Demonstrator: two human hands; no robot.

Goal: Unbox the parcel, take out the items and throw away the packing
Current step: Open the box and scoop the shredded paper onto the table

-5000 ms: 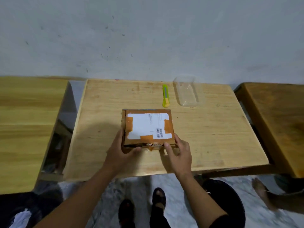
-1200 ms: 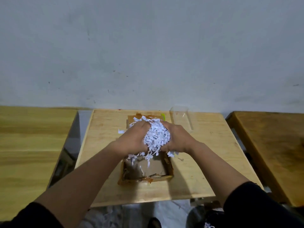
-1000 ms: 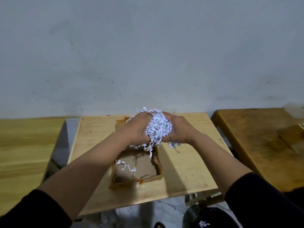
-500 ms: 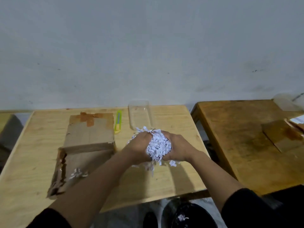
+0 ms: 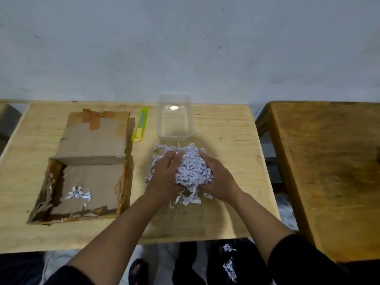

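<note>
The brown cardboard parcel (image 5: 86,182) lies open on the left half of the light wooden table (image 5: 226,128), its lid flap folded back toward the wall. A few white paper shreds (image 5: 79,194) remain on its floor. A big clump of white shredded paper (image 5: 192,169) rests on the table right of the box. My left hand (image 5: 164,177) and my right hand (image 5: 218,177) cup this clump from both sides. Any item inside the clump is hidden.
A clear plastic tub (image 5: 173,118) stands at the back of the table beyond the clump. A yellow-green box cutter (image 5: 140,128) lies between tub and box flap. A darker wooden table (image 5: 329,171) stands to the right. A black bin (image 5: 232,262) with shreds sits below the table edge.
Both hands lifted the shredded paper out of the box, carried it right and lowered it onto the table in front of the clear tub. The box now holds only a few shreds.
</note>
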